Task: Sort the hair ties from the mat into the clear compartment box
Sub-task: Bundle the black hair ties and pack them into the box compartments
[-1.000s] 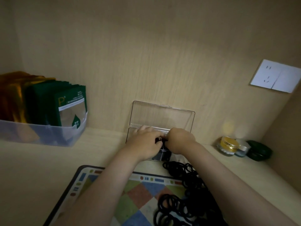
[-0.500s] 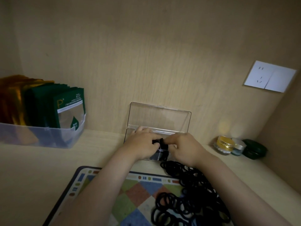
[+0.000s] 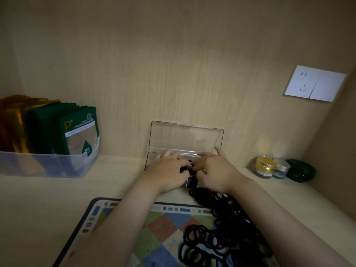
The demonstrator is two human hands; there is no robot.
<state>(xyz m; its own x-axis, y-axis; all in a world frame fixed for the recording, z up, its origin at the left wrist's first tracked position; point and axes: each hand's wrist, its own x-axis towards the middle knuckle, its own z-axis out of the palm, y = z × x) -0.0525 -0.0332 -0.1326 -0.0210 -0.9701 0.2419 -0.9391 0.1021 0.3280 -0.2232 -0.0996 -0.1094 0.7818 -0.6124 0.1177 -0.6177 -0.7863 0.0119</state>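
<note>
Both hands crowd over the base of the clear plastic compartment box (image 3: pixel 186 138), so its dividers and contents are mostly covered, and which compartment the fingers (image 3: pixel 166 154) sit over can't be told. A dark scrap shows between the left hand (image 3: pixel 169 173) and the right hand (image 3: pixel 216 173), too dim and small to say whether either pinches it. The forearms hide much of the multicoloured checked mat (image 3: pixel 165 228). The bottom edge cuts it off, along with the heap of black elastic hair ties (image 3: pixel 221 235). At left, the edge slices the translucent plastic bin (image 3: pixel 48 165) and its gold foil packets (image 3: pixel 13 120). Print on the dark green packets (image 3: pixel 77 130) is too small to read.
</note>
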